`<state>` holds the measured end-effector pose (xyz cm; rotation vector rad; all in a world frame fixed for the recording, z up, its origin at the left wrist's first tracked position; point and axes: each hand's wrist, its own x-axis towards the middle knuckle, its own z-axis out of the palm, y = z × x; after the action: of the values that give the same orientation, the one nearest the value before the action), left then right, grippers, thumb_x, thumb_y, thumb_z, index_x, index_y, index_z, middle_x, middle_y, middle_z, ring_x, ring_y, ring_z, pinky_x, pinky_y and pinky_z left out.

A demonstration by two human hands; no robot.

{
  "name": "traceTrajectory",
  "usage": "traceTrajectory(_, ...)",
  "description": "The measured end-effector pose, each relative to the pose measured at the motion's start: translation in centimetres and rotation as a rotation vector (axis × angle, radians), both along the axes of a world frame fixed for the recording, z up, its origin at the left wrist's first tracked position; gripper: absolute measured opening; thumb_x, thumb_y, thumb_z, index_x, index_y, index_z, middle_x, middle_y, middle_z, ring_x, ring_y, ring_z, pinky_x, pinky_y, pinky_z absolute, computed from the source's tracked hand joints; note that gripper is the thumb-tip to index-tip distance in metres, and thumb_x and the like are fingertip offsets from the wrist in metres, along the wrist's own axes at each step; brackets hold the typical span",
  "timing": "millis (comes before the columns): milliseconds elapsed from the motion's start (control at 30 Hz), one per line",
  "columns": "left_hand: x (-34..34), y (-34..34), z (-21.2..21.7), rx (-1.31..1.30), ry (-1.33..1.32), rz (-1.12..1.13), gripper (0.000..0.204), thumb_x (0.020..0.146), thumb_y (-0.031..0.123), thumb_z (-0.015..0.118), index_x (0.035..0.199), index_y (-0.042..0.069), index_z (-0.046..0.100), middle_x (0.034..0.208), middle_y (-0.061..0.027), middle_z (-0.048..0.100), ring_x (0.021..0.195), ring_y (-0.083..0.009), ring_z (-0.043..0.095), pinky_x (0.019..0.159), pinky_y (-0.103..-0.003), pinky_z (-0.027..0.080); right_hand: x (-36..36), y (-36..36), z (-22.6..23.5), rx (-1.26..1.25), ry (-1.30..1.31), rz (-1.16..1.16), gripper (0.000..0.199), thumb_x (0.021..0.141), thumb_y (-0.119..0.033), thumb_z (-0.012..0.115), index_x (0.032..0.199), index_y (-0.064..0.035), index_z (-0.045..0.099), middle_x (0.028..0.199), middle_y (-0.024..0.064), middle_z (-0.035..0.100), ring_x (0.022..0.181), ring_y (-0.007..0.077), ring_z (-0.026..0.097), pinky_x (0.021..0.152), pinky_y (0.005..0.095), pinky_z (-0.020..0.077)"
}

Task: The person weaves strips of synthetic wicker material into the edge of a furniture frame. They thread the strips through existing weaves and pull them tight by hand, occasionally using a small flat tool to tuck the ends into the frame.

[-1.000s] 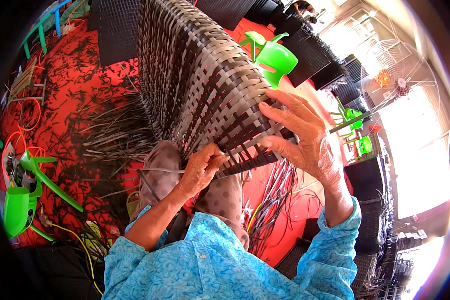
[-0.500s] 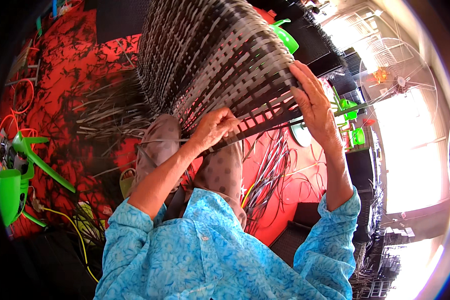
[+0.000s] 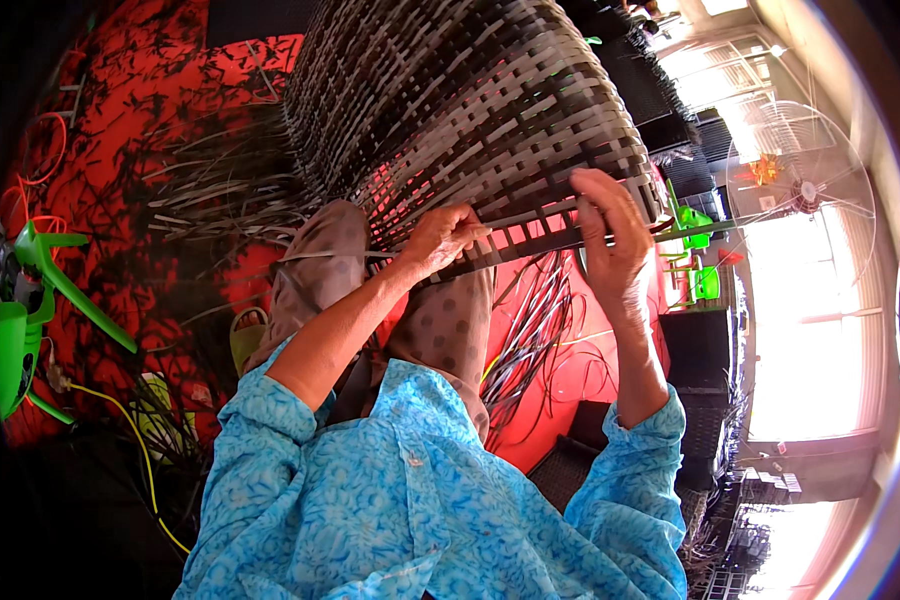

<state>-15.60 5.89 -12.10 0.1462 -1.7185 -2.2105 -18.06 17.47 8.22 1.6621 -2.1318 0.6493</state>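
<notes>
Far to the left of the large woven panel of flat grey and black plastic strips (image 3: 470, 120), a green plastic chair (image 3: 40, 300) lies tipped on the red patterned floor mat (image 3: 120, 150). Loose grey strips (image 3: 220, 200) fan out just left of the panel. At the panel's lower edge, resting over the knees, the left hand (image 3: 440, 240) is closed in a pinch on one strip end. Right of it, the right hand (image 3: 610, 250) lies with fingers spread nearly flat against the weave, gripping nothing I can make out. Good weaving here likely means pulling that strip snug while the flat hand braces the neighbouring rows. A wire fan (image 3: 800, 190) stands beyond the panel's right edge.
</notes>
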Motion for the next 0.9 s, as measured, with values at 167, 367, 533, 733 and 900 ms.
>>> traceTrajectory(167,1.1,1.2,0.1,0.234,-0.007,-0.133,0.017,0.08,0.019,0.063,0.076,0.004,0.056,0.06,-0.0009,0.052,0.049,-0.007,0.046,0.044,-0.022,0.038,-0.5,0.0,-0.4,-0.3,-0.695,0.036,0.022,0.089,-0.007,0.048,0.109,0.0017,0.054,0.103,0.0065,0.058,0.095,0.011,0.054,0.085,0.0213,0.0403)
traceTrajectory(367,0.5,0.7,0.2,0.192,0.009,-0.083,0.018,0.081,0.019,0.063,0.076,0.002,0.057,0.061,-0.0015,0.054,0.05,-0.006,0.047,0.043,-0.021,0.038,0.1,0.0,-0.2,-0.209,-0.645,0.015,0.023,0.089,-0.006,0.048,0.11,0.0026,0.052,0.102,0.0074,0.058,0.096,0.0129,0.055,0.086,0.023,0.0411)
traceTrajectory(533,-0.4,0.7,-1.3,0.155,0.086,-0.071,0.015,0.081,0.017,0.062,0.078,0.002,0.059,0.063,-0.003,0.057,0.051,-0.007,0.049,0.045,-0.023,0.04,1.5,-0.6,-2.2,0.065,-0.403,0.023,0.022,0.083,-0.001,0.051,0.104,-0.0018,0.057,0.099,0.0098,0.06,0.093,0.0188,0.057,0.081,0.0286,0.0452)
traceTrajectory(733,1.9,-0.9,-2.8,0.128,0.048,-0.115,0.015,0.078,0.018,0.064,0.08,0.004,0.061,0.055,0.0007,0.051,0.047,-0.0063,0.045,0.042,-0.023,0.036,-0.4,-2.0,-6.4,0.227,-0.397,0.158,0.023,0.083,-0.003,0.05,0.104,0.0002,0.056,0.101,0.0124,0.059,0.094,0.023,0.057,0.082,0.0292,0.0446)
traceTrajectory(900,9.3,-8.4,-4.5,-0.247,-0.046,-0.045,0.016,0.08,0.02,0.061,0.081,0.004,0.062,0.056,0.0018,0.05,0.049,-0.0054,0.043,0.045,-0.022,0.036,-2.1,-2.5,-6.5,0.071,-0.68,0.025,0.023,0.089,-0.013,0.048,0.108,-0.0023,0.056,0.099,0.0067,0.062,0.093,0.0129,0.056,0.079,0.0255,0.0441)
